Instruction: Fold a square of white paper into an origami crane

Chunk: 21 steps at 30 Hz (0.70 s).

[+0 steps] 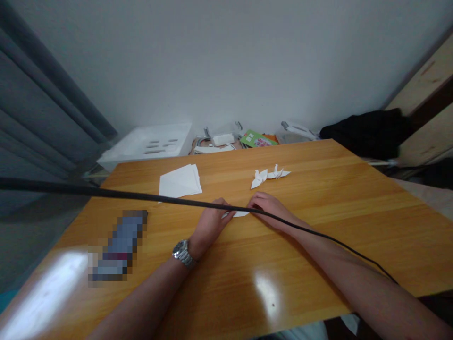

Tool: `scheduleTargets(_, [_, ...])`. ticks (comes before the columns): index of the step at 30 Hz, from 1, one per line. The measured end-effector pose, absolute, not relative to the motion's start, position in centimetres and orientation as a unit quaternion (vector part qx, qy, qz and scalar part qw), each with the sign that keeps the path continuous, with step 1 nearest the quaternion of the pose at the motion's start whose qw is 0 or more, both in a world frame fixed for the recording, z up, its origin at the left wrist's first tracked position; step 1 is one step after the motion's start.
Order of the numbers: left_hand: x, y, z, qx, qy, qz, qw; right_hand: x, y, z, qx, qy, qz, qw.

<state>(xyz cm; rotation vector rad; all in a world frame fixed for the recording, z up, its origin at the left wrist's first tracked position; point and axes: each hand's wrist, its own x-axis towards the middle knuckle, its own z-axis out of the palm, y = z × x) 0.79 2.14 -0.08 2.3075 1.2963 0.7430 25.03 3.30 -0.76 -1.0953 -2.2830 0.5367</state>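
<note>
My left hand (210, 222), with a metal watch (183, 253) on its wrist, and my right hand (271, 208) meet over a small white piece of paper (239, 214) lying on the wooden table (318, 226). Both hands have their fingers curled and pressed onto the paper's ends. Most of the paper is hidden between them. Two folded white paper figures (269, 176) lie just beyond my right hand. A stack of white paper sheets (180, 182) lies beyond my left hand.
A black cable (106, 192) runs across the view in front of my hands. A blurred-out dark object (118, 245) lies at the table's left. Behind the table stand a white box (148, 143), a green packet (256, 139) and black cloth (368, 132).
</note>
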Motion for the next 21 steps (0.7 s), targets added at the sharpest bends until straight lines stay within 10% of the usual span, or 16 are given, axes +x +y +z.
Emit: scheduleTargets(21, [-0.7, 1.9, 0.5, 0.847, 0.438, 0.244, 0.178, 24.9, 3.3, -0.9, -0.384, -0.852, 0.216, 0.283])
